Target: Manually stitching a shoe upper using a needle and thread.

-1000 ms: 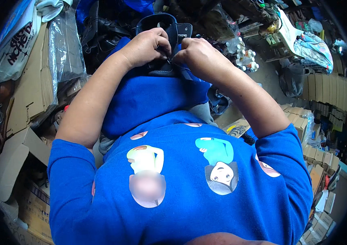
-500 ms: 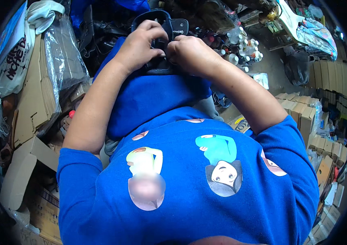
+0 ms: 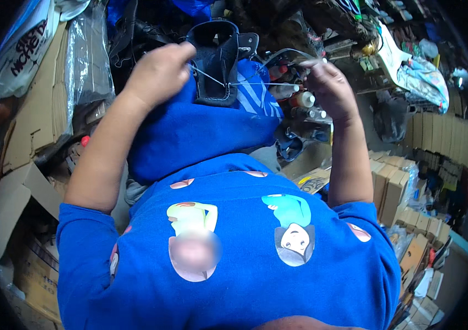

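Head fisheye faces down; shirt [image 3: 245,247] near, left hand [image 3: 162,71], right hand [image 3: 331,91] farther.

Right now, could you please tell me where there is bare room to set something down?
On the blue lap cloth, between the black stitched piece and the printed shirt. A floor strip also looks bare, between the right forearm and the dark bag. Crowded: around the bottles, and at left by the flat cardboard.
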`<action>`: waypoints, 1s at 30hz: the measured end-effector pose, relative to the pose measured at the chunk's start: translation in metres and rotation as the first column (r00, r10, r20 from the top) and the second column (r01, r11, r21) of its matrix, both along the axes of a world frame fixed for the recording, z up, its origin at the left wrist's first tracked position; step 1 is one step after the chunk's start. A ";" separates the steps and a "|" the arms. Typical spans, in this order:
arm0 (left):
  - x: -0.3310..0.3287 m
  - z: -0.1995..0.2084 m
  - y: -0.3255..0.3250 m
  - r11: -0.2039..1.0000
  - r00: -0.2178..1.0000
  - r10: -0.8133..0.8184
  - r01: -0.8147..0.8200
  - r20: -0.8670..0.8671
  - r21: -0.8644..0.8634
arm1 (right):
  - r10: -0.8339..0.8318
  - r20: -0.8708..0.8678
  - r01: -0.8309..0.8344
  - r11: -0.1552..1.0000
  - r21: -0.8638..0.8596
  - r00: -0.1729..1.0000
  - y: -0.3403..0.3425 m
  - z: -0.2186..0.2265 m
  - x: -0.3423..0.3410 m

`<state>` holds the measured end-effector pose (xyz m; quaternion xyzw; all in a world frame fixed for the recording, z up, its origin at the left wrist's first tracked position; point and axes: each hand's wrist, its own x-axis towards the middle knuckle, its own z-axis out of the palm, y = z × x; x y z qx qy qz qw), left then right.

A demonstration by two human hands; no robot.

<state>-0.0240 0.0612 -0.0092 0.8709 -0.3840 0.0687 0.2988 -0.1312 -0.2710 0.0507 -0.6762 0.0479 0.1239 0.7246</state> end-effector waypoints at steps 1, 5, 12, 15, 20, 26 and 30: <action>0.004 0.007 0.004 0.996 0.992 0.084 -0.086 -0.091 -0.023 | 0.037 0.073 -0.008 0.930 -0.367 0.997 0.006 -0.005 -0.002; -0.003 0.005 -0.006 0.796 0.756 -0.148 -0.292 -0.638 -0.530 | 0.044 -0.122 -0.124 0.592 -0.796 0.992 0.042 -0.027 -0.011; -0.019 -0.002 -0.033 0.387 0.121 -0.818 -0.608 -0.563 -0.693 | 0.305 0.028 -0.054 0.258 -0.965 0.952 0.045 -0.056 -0.021; -0.017 0.007 -0.025 0.460 0.172 -0.640 -0.696 -0.749 -0.552 | 0.395 0.104 0.030 0.190 -0.981 0.913 0.027 -0.063 -0.033; 0.000 -0.013 0.000 0.462 0.103 -0.736 -0.647 -0.669 -0.607 | 0.386 0.178 0.087 0.243 -0.966 0.905 0.022 -0.075 -0.042; 0.028 0.010 0.099 0.973 0.336 -0.082 -0.176 -0.938 -0.148 | -0.326 -0.392 0.391 0.915 0.098 0.860 0.004 -0.076 -0.058; 0.040 0.003 0.094 0.838 0.592 0.116 -0.490 -0.798 -0.242 | -0.453 -0.401 0.500 0.866 0.014 0.796 0.006 -0.073 -0.053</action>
